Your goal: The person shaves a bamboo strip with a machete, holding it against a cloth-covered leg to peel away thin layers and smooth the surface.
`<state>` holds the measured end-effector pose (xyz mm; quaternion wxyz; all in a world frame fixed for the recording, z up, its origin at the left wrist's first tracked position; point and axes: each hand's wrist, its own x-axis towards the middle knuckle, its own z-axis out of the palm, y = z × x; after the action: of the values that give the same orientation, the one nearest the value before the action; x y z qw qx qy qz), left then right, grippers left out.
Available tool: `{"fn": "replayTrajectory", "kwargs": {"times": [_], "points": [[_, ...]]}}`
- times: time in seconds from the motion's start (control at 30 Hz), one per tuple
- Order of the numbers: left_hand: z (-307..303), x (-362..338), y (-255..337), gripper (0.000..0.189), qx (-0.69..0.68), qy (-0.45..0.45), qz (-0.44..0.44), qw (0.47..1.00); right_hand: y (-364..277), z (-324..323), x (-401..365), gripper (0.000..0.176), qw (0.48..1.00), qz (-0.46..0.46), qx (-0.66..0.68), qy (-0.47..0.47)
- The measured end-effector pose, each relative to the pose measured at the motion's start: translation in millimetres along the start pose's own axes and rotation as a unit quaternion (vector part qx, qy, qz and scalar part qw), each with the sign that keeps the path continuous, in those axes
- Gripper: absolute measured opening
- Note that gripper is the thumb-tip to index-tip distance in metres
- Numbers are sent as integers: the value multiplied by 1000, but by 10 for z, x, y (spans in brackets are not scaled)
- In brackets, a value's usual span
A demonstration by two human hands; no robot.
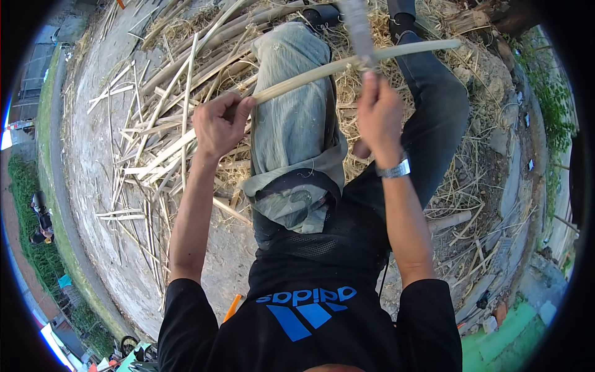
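Pale strip (pixel 297 79) in left hand (pixel 221 123), blurred blade (pixel 357 30)

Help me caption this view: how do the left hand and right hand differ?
The left hand holds one end of the pale strip; the right hand grips a long, blurred tool that crosses the strip. The left hand has no watch at its wrist; the right hand has a metallic watch. Both are ungloved.

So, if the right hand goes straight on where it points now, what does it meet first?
Most likely the pale strip, just ahead of the right hand. The blurred blade it holds already crosses the strip in view, but depth is unclear, so the hand might pass over or under.
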<state>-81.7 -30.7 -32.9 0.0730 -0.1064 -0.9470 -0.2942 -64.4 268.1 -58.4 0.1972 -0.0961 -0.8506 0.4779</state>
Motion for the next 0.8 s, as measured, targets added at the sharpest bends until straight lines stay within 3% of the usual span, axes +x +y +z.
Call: {"fn": "replayTrajectory", "kwargs": {"times": [0.03,0.07,0.17,0.23,0.3,0.37,0.47,0.57,0.67,0.73,0.8], "points": [[-11,73,93,34,32,3,17,999,-126,146,-192,33,998,-63,-12,-13],[-9,91,92,34,31,2,20,999,-209,152,-301,32,997,-38,21,-62],[-49,65,55,37,-20,12,26,999,-174,0,-165,33,996,-57,14,-65],[-49,66,35,40,-33,9,12,999,-74,-76,-16,36,999,-28,18,-35],[59,57,123,42,-21,2,-6,1000,40,-46,46,38,997,73,27,-11],[82,98,333,42,22,29,15,999,-95,175,-245,40,998,-49,6,-34],[39,43,285,36,-9,-28,-20,999,-262,165,-380,36,992,-46,28,-111],[-178,-189,42,29,34,27,31,999,-255,102,-301,36,993,-31,49,-100],[-606,-560,-387,25,57,0,-5,998,-137,28,-214,37,995,-5,50,-82],[-747,-820,-528,20,-38,-38,-115,992,-56,-7,-177,38,996,14,45,-78],[-833,-959,-425,21,-22,-60,-73,995,-59,-43,-176,38,996,21,36,-85]]}}
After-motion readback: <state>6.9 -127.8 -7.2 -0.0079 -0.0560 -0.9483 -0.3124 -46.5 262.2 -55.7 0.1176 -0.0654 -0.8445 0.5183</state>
